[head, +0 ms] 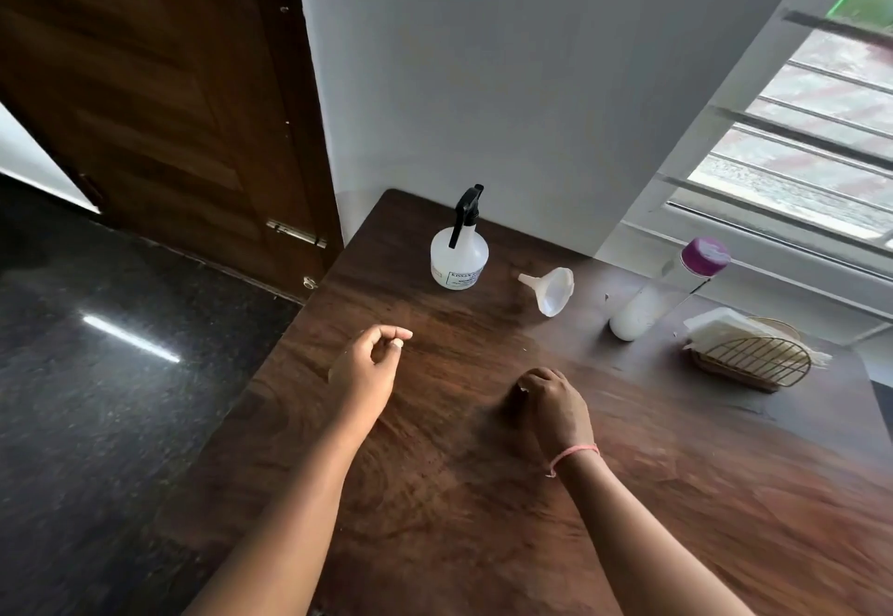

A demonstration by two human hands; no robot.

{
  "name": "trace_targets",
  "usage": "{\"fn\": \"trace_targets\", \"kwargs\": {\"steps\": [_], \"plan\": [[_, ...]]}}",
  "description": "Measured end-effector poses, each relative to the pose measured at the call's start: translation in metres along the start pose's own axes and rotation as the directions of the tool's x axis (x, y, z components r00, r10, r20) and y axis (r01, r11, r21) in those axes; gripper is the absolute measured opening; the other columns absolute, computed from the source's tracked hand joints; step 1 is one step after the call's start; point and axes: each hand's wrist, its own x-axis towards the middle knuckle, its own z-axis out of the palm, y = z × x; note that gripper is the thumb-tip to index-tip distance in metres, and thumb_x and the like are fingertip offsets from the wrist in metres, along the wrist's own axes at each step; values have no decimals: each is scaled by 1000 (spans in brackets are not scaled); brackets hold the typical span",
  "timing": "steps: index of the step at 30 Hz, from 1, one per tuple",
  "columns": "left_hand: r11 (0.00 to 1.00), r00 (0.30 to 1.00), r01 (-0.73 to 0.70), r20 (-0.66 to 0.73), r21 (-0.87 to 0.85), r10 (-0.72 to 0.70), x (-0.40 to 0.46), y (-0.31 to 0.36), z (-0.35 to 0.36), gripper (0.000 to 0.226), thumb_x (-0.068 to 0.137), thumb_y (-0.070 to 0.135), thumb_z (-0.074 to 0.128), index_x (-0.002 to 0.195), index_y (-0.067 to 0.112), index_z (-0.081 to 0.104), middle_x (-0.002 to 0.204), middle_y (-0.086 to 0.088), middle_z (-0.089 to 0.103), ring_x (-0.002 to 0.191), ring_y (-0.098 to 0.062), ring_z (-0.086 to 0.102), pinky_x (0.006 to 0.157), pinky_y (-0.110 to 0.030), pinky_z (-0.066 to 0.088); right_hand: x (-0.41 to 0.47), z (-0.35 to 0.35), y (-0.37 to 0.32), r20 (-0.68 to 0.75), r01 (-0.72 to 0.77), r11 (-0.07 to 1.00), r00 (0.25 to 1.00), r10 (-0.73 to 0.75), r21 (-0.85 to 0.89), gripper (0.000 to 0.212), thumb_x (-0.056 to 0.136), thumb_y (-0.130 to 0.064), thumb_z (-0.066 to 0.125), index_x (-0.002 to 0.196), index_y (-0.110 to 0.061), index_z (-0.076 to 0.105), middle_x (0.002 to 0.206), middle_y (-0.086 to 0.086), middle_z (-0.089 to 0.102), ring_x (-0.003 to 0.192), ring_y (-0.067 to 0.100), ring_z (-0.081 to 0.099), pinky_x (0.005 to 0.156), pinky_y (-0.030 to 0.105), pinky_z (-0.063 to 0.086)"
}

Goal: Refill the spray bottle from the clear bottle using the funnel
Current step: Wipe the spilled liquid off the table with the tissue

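A white spray bottle point(458, 257) with a black trigger head stands upright near the far edge of the dark wooden table point(483, 494). To its right a white funnel point(553, 290) lies on its side. Further right stands the clear bottle point(664, 294) with a purple cap, leaning in this wide view. My left hand point(369, 364) hovers over the table's left part, fingers curled with nothing in them. My right hand point(553, 405) rests knuckles-up on the table, fingers curled under, holding nothing; a pink thread circles its wrist. Both hands are well short of the bottles.
A wire holder with white napkins point(749, 354) sits at the table's right. A white wall rises behind the table, a barred window point(797, 146) at the right. A wooden door point(159, 98) and dark polished floor point(106, 349) lie to the left.
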Motion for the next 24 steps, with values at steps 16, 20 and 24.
{"fn": "trace_targets", "kwargs": {"steps": [16, 20, 24], "plan": [[998, 1000, 22, 0, 53, -23, 15, -7, -3, 16, 90, 23, 55, 91, 33, 68, 101, 18, 69, 94, -5, 63, 87, -35, 52, 45, 18, -7, -113, -166, 984, 979, 172, 60, 34, 88, 2, 52, 117, -7, 66, 124, 9, 64, 118, 28, 54, 88, 36, 49], [998, 999, 36, 1, 49, -36, 12, -4, 5, 16, 89, 22, 56, 91, 32, 69, 101, 17, 70, 94, -5, 62, 86, -35, 52, 32, 28, -9, 27, -50, 997, 998, 52, -52, 46, 92, 3, 44, 136, -7, 50, 147, 7, 45, 139, 22, 34, 109, 32, 35], [998, 999, 52, -14, 35, -51, 7, 1, 9, 17, 89, 21, 55, 90, 31, 69, 100, 19, 69, 94, -4, 61, 87, -33, 51, 9, 34, -32, 104, 90, 992, 991, -81, -89, 42, 92, -8, 49, 133, -4, 53, 142, 8, 49, 135, 27, 40, 104, 35, 42]]}}
